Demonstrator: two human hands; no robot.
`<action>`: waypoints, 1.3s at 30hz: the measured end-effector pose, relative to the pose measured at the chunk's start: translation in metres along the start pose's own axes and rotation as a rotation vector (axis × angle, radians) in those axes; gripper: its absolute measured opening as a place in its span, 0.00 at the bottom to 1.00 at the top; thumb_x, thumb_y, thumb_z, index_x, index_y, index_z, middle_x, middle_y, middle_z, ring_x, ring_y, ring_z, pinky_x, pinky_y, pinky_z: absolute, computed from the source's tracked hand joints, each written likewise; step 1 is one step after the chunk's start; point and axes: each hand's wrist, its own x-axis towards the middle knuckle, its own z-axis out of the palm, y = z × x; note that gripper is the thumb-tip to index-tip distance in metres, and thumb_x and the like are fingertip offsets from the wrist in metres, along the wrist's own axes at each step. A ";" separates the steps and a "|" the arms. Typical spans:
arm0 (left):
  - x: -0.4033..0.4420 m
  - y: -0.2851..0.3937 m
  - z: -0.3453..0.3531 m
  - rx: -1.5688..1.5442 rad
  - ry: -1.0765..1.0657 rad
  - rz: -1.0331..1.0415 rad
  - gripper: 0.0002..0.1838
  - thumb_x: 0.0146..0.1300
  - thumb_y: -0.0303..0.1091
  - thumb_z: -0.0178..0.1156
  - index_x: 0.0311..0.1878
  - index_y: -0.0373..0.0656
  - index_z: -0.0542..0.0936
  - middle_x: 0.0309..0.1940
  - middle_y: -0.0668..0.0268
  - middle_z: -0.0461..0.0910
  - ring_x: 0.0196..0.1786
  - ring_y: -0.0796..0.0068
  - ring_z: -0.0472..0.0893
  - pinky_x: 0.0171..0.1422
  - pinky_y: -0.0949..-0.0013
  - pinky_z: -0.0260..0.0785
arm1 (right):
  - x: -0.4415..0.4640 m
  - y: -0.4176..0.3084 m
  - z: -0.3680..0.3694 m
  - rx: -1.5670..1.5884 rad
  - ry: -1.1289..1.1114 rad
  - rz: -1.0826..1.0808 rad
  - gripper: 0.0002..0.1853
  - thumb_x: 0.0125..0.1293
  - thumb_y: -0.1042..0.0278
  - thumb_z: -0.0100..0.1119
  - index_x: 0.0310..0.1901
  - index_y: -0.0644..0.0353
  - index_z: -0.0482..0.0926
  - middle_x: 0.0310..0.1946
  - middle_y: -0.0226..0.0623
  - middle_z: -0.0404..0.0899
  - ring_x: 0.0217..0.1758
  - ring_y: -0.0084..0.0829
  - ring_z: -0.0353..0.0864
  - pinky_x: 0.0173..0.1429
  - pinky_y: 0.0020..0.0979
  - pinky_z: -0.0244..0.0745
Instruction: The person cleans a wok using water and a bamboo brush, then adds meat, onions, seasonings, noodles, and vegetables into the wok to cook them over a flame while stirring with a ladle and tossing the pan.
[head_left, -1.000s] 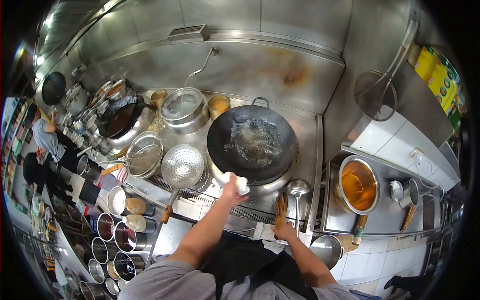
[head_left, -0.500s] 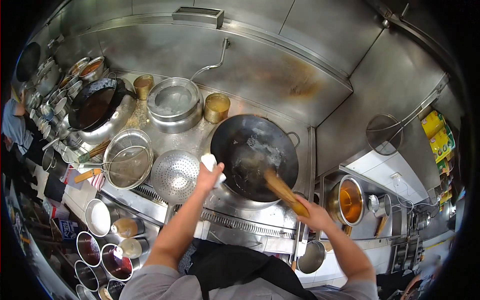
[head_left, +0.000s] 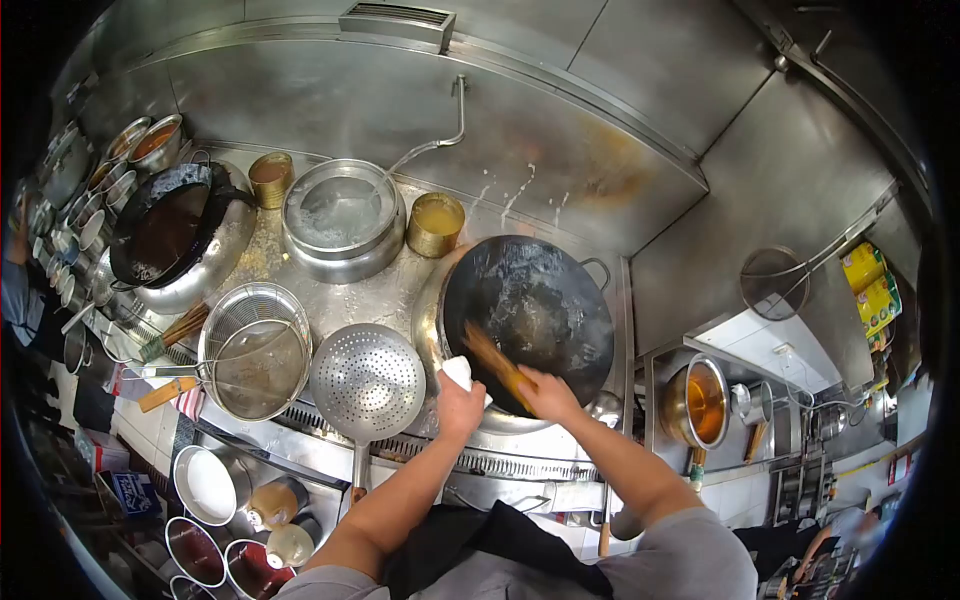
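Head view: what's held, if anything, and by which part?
Right hand: long tan bristle brush, by its near end. Left hand: bunched white cloth; exact grip, and any hold on the round black wok, cannot be told.

soft, fairly even light over steel, bent by a very wide lens

the steel back wall point(head_left: 330, 95) gives a dull, smeared sheen, while the stove top point(head_left: 390, 302) and the pale wall tiles point(head_left: 760, 348) at right look brighter; the wok point(head_left: 545, 290) is dark with hazy grey highlights. the brush point(head_left: 500, 368) is slightly blurred, the perforated ladle point(head_left: 367, 383) fairly crisp. straight lines curve towards the rim, the far left sinks into murky, soft detail, and black fills the corners.
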 end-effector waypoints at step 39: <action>0.006 0.015 -0.011 0.179 -0.045 0.002 0.33 0.58 0.42 0.61 0.59 0.28 0.62 0.44 0.31 0.79 0.49 0.32 0.80 0.57 0.45 0.72 | 0.096 0.019 -0.045 -0.270 0.122 0.275 0.25 0.71 0.48 0.50 0.67 0.43 0.72 0.47 0.51 0.84 0.52 0.54 0.83 0.57 0.51 0.77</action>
